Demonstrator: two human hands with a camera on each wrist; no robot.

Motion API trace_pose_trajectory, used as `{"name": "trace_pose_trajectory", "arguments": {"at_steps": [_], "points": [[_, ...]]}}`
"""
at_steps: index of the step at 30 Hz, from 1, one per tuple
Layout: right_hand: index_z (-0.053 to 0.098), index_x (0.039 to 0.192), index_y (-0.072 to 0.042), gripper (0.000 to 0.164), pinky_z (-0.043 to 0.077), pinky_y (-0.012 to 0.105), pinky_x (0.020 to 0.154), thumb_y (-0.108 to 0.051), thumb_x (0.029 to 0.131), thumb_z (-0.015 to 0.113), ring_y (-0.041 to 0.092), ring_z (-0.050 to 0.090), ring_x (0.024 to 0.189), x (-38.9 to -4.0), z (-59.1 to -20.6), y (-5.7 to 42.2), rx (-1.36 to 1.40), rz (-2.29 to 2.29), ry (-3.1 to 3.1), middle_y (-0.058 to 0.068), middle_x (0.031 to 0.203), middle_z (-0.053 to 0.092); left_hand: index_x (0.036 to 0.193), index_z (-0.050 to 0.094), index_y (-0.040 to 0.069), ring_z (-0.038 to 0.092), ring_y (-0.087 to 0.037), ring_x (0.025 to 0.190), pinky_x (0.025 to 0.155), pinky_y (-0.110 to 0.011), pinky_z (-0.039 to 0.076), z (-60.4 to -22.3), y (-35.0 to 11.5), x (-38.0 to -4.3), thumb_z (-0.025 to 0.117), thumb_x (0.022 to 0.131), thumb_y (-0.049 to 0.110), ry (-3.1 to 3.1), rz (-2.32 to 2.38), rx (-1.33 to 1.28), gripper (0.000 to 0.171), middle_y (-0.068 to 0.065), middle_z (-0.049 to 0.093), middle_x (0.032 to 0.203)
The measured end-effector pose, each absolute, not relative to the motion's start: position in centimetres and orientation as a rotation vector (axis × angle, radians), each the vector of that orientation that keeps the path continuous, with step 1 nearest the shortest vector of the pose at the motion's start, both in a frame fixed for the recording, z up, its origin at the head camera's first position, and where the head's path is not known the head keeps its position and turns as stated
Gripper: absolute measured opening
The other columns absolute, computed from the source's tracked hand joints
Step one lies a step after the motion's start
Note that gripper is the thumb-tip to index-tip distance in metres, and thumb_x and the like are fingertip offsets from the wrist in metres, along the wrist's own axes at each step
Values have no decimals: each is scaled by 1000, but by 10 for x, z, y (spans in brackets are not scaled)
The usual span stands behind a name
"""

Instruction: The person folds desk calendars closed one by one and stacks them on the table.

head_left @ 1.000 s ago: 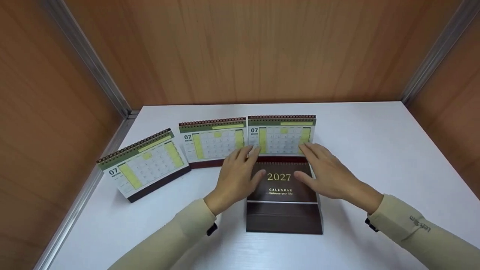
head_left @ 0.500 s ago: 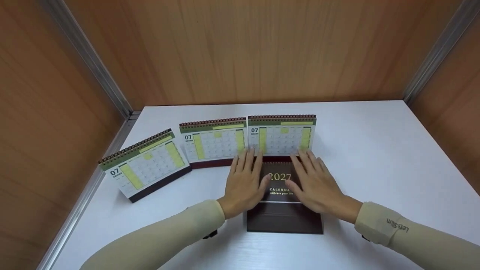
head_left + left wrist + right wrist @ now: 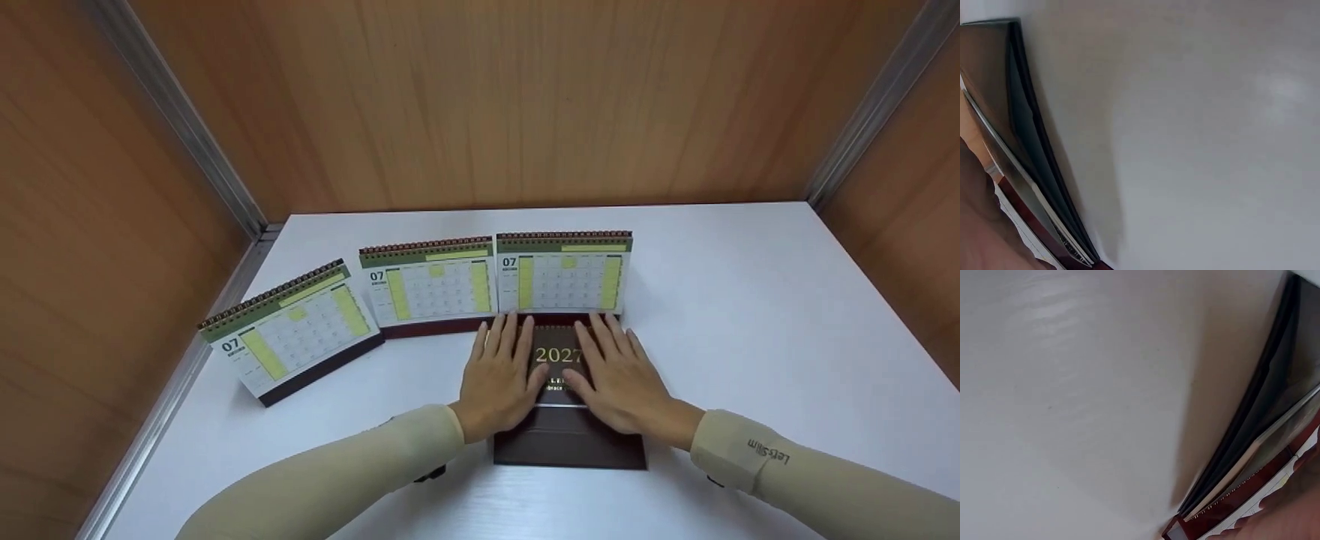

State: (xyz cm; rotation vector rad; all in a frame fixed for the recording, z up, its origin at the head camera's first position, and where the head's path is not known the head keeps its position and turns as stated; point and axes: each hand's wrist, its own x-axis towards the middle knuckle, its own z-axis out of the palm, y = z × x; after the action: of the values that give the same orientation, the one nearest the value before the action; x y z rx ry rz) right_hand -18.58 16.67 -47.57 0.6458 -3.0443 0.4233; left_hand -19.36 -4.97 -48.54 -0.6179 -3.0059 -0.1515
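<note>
A dark brown desk calendar (image 3: 556,394) with gold "2027" lettering lies low on the white table, its base toward the person. My left hand (image 3: 499,379) rests with straight fingers on the left part of its cover; my right hand (image 3: 622,379) does likewise on the right. The two thumbs point toward each other over the lettering. In the left wrist view the calendar (image 3: 1033,124) shows side-on, a thin wedge of pages and dark base, with the hand (image 3: 985,219) at the lower left. The right wrist view has the same wedge-shaped calendar (image 3: 1258,410) beside the hand (image 3: 1286,506).
Just beyond the fingertips stands a calendar (image 3: 570,277) open at month 07. Another upright calendar (image 3: 431,285) adjoins it on the left, and a third calendar (image 3: 292,330) stands angled farther left. Wooden panels (image 3: 480,105) enclose the white table (image 3: 735,300).
Both hands have moved inward and slightly toward the person, coming down onto the brown calendar's cover. Their thumbs are closer together. The calendars keep their places.
</note>
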Motion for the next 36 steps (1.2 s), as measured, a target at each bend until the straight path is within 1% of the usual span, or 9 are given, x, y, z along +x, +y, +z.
{"name": "trace_pose_trajectory", "arguments": {"at_steps": [6,13,21,26,30,32,36], "points": [[20,168,0,78,11,65,129,-51,113,40,45,6,162,-183,-484,168,646,441,-3077,24,176,11,170,18,7,14,-36,163,132,-54,11,-496,-51,-188,26,115,51,-3019,-161,-639,71,-20,19,175],[21,168,1,77,11,66,129,-50,113,39,46,7,162,-180,-490,168,665,446,-3097,26,175,12,171,17,9,10,-33,164,133,-53,9,-503,-52,-187,20,115,53,-3077,-148,-648,72,-18,15,177],[25,166,2,79,11,68,127,-53,112,38,48,9,161,-182,-498,168,687,479,-3051,28,174,14,171,17,8,10,-34,164,132,-53,10,-501,-52,-187,18,115,53,-3091,-97,-660,72,-18,13,177],[23,167,3,78,9,67,128,-52,113,39,48,6,162,-182,-499,167,693,478,-3068,27,175,11,171,17,8,9,-35,164,132,-54,11,-504,-53,-187,19,115,53,-3094,-84,-661,72,-19,12,177],[22,167,4,78,7,68,128,-51,113,38,49,5,161,-182,-500,167,698,501,-3077,28,175,9,170,18,7,10,-35,164,132,-55,15,-506,-53,-187,20,115,53,-3078,-72,-669,72,-20,13,177],[20,167,3,79,5,67,128,-53,113,36,48,3,162,-183,-501,167,693,488,-3089,27,175,7,170,19,7,11,-36,164,131,-55,17,-507,-53,-187,21,115,53,-3061,-67,-676,72,-20,14,176],[18,167,4,78,3,67,128,-50,113,36,48,0,162,-183,-502,166,695,468,-3114,28,175,4,170,21,6,13,-36,163,130,-56,21,-510,-53,-188,22,115,53,-3034,-52,-685,72,-21,16,176]]}}
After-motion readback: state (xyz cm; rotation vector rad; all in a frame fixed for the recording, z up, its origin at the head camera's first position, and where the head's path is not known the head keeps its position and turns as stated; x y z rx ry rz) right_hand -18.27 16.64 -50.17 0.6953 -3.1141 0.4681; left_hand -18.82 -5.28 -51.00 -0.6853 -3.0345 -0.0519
